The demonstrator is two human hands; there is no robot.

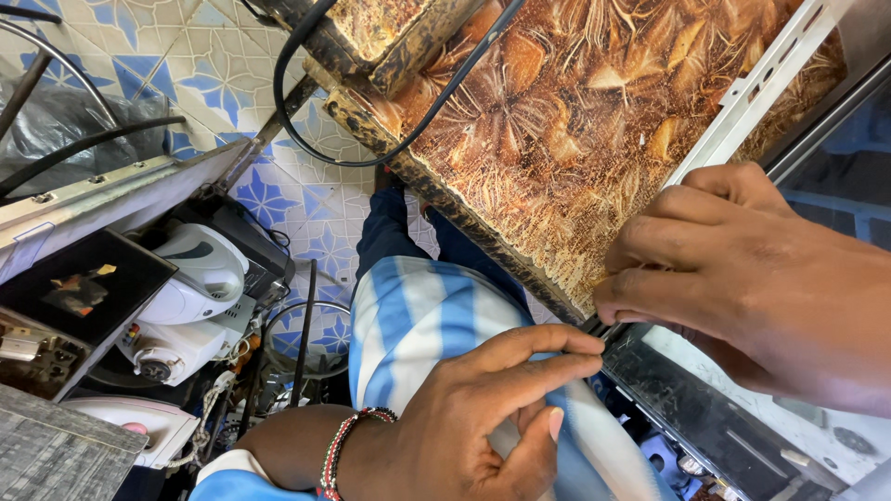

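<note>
Both hands point(650, 343) at panel edge point(620, 345) (fingers pinching)

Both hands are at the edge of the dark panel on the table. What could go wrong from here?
The left hand and right hand pinch the dark panel at the table edge; fingers could perhaps be nipped or cut on that thin edge. The black cable looping over the table might snag. The panel partly overhangs and could slip.
</note>
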